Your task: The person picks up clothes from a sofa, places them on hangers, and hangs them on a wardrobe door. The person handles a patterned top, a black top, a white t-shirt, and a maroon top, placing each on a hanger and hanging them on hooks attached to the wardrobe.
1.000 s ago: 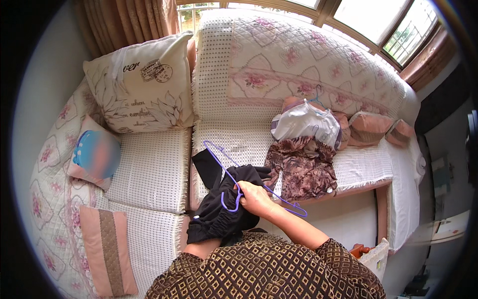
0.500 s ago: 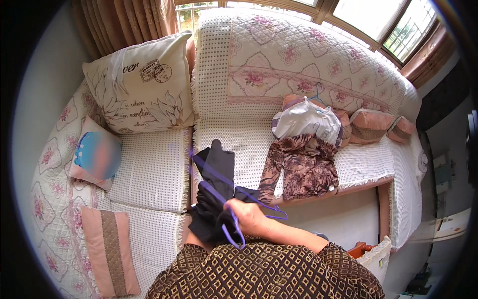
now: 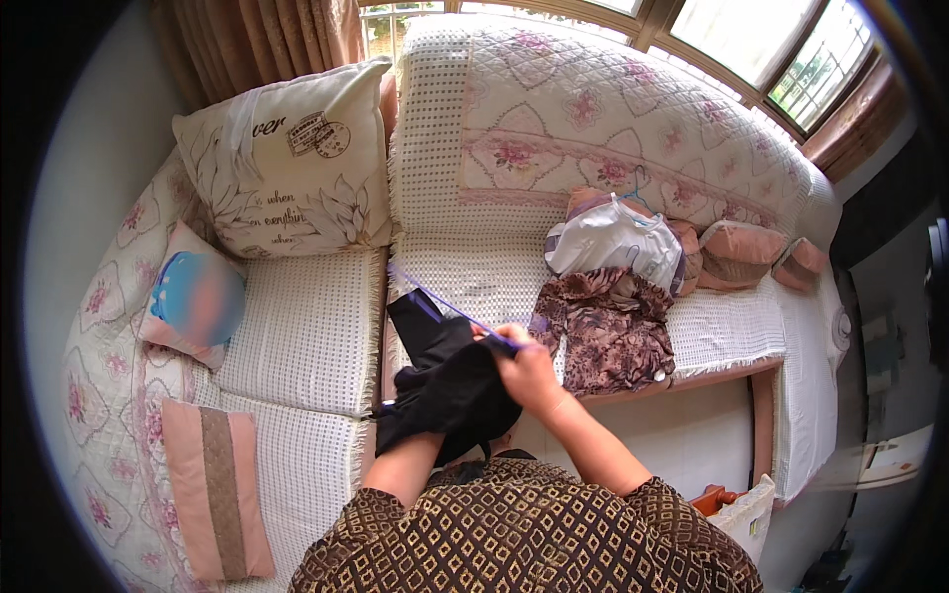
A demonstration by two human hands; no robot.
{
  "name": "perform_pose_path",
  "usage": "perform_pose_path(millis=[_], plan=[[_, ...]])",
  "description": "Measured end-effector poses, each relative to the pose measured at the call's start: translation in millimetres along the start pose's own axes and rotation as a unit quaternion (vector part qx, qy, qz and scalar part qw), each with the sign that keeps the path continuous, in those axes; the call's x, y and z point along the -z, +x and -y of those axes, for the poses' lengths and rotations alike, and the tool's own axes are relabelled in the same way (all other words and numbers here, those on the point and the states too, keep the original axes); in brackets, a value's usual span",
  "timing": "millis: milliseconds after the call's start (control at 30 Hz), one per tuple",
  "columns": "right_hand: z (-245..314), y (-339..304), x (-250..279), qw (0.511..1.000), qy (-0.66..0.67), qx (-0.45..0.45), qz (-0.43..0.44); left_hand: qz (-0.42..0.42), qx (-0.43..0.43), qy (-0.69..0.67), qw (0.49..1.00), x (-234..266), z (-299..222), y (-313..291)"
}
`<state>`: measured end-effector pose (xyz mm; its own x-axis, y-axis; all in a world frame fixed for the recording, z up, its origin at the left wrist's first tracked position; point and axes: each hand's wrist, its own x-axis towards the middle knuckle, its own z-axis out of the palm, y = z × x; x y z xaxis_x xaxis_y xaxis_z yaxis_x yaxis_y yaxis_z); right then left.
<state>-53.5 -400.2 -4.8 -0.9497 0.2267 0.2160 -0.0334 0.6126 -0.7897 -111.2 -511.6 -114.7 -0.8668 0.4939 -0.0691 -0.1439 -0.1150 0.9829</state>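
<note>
My right hand is closed around a thin purple clothes hanger, which slants up to the left from my fingers. A black garment hangs bunched just left of that hand, touching it. My left forearm goes up under the black cloth, and the cloth covers the left hand, so its fingers are hidden. To the right, a brown patterned top lies on the sofa seat. Behind it a white shirt rests on a blue hanger.
The sofa has a pale dotted cover and a floral quilt over its back. A large cream cushion, a small blue-and-pink cushion and a long pink cushion are at left. More pink cushions lie at right.
My right hand has moved up and right with the hanger, which now points up-left. The black garment has swung right and bunched around my left hand.
</note>
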Motion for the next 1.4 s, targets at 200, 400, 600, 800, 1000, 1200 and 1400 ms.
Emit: perform_pose_path(millis=[200, 400, 600, 800, 1000, 1200, 1400], plan=[[-24.0, 12.9, 32.5, 0.995, 0.012, -0.085, -0.041, 0.051, 0.102, -0.117, 0.986, -14.0, -11.3, -14.8], [-79.8, 29.2, 58.4, 0.974, -0.037, -0.113, -0.195, 0.040, 0.205, -0.274, 0.939, -9.4, -34.2, -57.3], [-137.9, 21.3, 103.8, 0.943, 0.032, -0.178, -0.279, 0.178, -0.042, 0.048, 0.982, 33.1, -88.2, -54.1], [-137.5, 23.5, 141.3, 0.910, 0.144, -0.209, -0.328, -0.198, 0.174, -0.309, 0.914, 236.3, 27.9, -87.7], [-147.6, 22.5, 173.0, 0.877, 0.205, -0.209, -0.382, -0.336, 0.303, -0.116, 0.885, 320.6, 50.2, -109.6], [-116.4, 22.9, 162.8, 0.861, 0.394, -0.232, -0.222, -0.517, 0.131, 0.373, 0.759, 341.3, 60.6, -81.0], [-50.0, 25.1, 113.0, 0.877, 0.416, -0.230, -0.073, -0.045, -0.088, 0.118, 0.988, 80.2, -73.3, -6.5]])
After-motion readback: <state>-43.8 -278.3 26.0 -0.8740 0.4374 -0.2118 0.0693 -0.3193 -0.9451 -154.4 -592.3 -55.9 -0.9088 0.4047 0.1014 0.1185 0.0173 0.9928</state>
